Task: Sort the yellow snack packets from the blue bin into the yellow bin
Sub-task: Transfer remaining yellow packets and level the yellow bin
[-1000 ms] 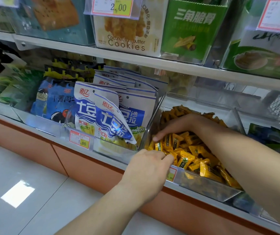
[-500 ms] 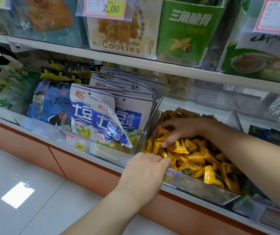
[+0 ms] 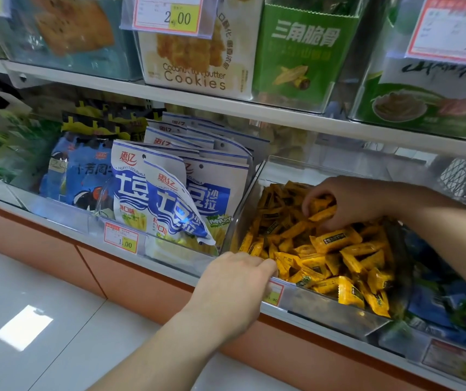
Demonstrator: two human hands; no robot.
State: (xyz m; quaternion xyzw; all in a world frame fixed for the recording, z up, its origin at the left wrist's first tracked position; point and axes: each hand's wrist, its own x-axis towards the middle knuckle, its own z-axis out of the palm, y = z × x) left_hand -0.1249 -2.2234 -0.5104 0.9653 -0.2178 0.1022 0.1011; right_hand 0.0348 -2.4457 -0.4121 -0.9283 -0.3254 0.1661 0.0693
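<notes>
A heap of small yellow snack packets (image 3: 336,258) fills a clear plastic bin (image 3: 336,314) on the lower shelf. My right hand (image 3: 347,204) reaches into the bin from the right. Its fingers curl round a few yellow packets (image 3: 323,211) at the back of the heap. At the bin's front left corner sits my left hand (image 3: 234,280), fingers curled over the front rim beside a price tag (image 3: 274,294). Its fingertips are hidden.
Blue and white snack bags (image 3: 169,198) stand in the clear bin to the left, with darker blue bags (image 3: 85,170) beyond. Blue packets (image 3: 437,300) lie in the bin to the right. An upper shelf (image 3: 226,105) with boxed snacks hangs above. Grey floor tiles lie below left.
My right hand has moved from the front left of the yellow heap toward its back and closed on packets. My left hand has stayed at the bin's front rim.
</notes>
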